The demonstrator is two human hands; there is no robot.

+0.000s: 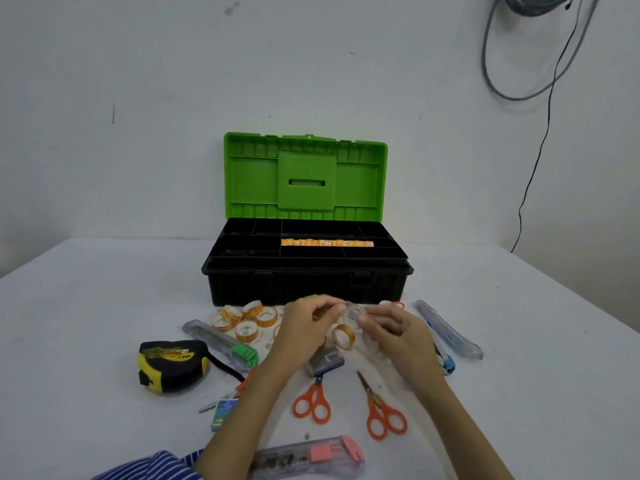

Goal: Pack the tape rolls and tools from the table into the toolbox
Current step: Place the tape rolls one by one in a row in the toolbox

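Both hands, left hand [308, 322] and right hand [393, 329], pinch one clear tape roll [354, 312] in a fingertip grip, so it could slip onto the cluttered desk [104, 306] short of the toolbox [308, 282].

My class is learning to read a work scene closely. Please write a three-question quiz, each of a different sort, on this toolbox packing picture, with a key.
1. True or false: the toolbox lid stands open.
2. Which lies nearest the left edge of the table? A) tape measure B) pink-tipped cutter C) blue-tipped cutter
3. Fill in: both hands hold a clear tape ____ in front of the box.

Key
1. True.
2. A.
3. Roll; the left hand and right hand pinch it between them.
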